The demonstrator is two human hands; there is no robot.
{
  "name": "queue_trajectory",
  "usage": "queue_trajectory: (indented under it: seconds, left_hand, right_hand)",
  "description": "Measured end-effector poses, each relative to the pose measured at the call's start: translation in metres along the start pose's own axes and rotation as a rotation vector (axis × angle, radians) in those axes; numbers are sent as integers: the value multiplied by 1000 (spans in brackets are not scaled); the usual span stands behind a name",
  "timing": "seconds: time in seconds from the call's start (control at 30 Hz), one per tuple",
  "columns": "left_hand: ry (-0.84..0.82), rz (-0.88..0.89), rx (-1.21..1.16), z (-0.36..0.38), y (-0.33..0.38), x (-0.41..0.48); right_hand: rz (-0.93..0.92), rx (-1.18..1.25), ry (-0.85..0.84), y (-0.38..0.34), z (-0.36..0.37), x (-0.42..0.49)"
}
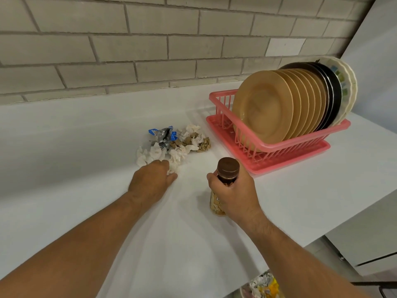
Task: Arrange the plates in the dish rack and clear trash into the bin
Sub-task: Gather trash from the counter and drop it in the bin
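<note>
Left hand [152, 179]: we see it reached forward to the near edge of the trash, palm down. Its fingers curl over the nearest tissue [173, 165] and the thumb lies against the tissue's near side. The fingertips are hidden under the hand.
Right hand [234, 190]: we see it wrapped round the upper part of the bottle [228, 167], fingers and thumb curled tight just under the brown cap.
Bottle: upright, its base at the counter [86, 147]; we cannot tell whether it touches. It is just in front of the rack's near corner.
Trash [187, 143]: a loose pile of crumpled white tissues and brown paper lies on the counter, left of the rack and beyond both hands. A blue and silver wrapper [163, 135] lies at its far left.
Rack [279, 145]: pink, on a matching tray, standing at the right end of the counter near the wall [129, 50].
Plates [264, 106]: all on edge in the rack in one close row. We see tan ones in front, dark ones behind them and pale ones at the back.
Bin [262, 284]: only a sliver shows at the bottom edge, below the counter's front, with crumpled waste in it.
</note>
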State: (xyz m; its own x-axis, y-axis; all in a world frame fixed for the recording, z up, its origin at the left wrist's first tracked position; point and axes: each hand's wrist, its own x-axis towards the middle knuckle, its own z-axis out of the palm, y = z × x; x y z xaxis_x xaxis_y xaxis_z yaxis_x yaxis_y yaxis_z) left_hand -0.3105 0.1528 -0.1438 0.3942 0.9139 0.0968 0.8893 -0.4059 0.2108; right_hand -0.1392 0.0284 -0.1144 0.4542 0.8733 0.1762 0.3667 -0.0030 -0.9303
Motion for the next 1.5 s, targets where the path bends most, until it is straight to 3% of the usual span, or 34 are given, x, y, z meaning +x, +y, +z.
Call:
queue_trajectory:
  seconds: [0.27,0.53,0.93,1.07,1.33,1.43,1.5]
  left_hand:
    - [201,126,-287,-9,8,-13]
    - [165,131,-446,-41,41,-21]
    - [318,91,-342,-67,142,-54]
    - [260,69,-435,-50,177,-78]
    - [129,-25,-398,-20,252,-116]
    - [169,-13,-421,-14,273,-123]
    - [110,25,-514,-10,282,-126]
  right_hand:
    - [27,0,-7,-1,-11,-8]
    - [15,-21,-9,-3,-55,-17]
    - [-116,10,-132,6,-144,-26]
    - [-138,8,-171,22,-177,-29]
    - [-173,-63,-138,39,-238,-49]
    - [-143,-126,-103,48,-253,-56]
    - [-116,-169,-87,58,-261,-63]
